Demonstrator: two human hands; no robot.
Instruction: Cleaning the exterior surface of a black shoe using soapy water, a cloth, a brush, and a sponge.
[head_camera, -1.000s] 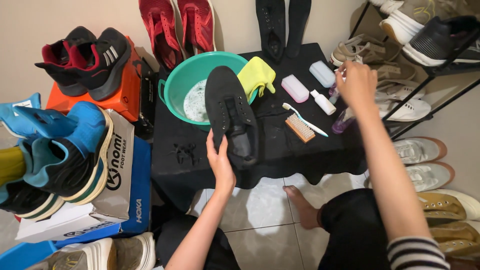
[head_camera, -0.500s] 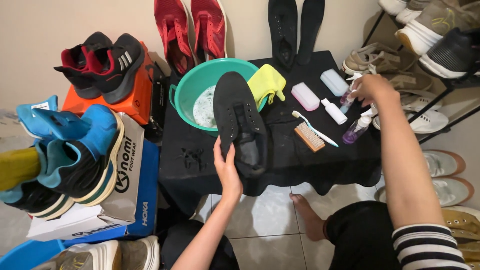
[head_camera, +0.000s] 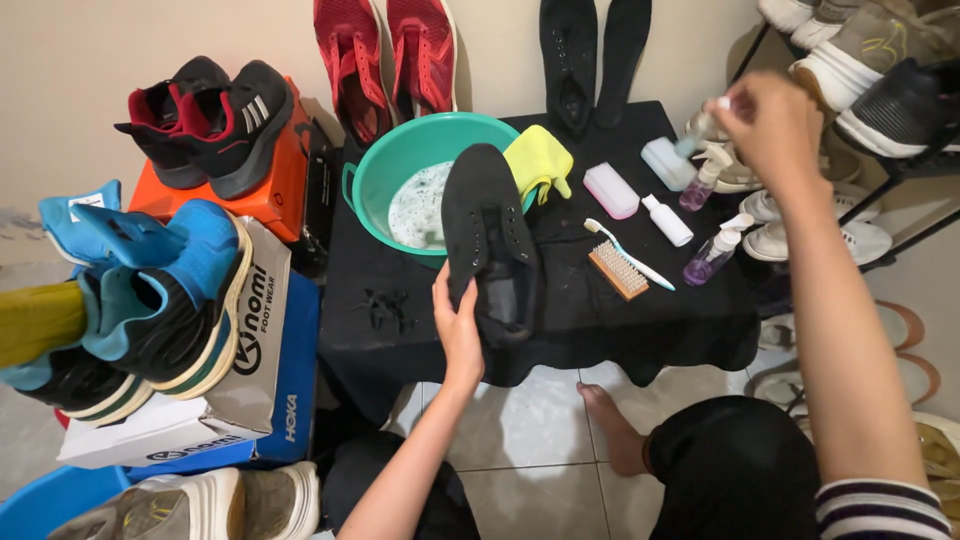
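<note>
Centre frame: I'm gripping black shoe (head_camera: 488, 245) in left hand (head_camera: 458, 330); upper right, right hand (head_camera: 770, 125) fingers clamping small bottle (head_camera: 697, 124).

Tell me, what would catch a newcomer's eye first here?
Probably the black shoe held in the left hand, its toe over the green basin of sudsy water on the black-covered table. Next, the right hand raised at the table's far right corner, holding something small above the purple spray bottles. Pairs of shoes crowd both sides, stacked on boxes at left.
</note>
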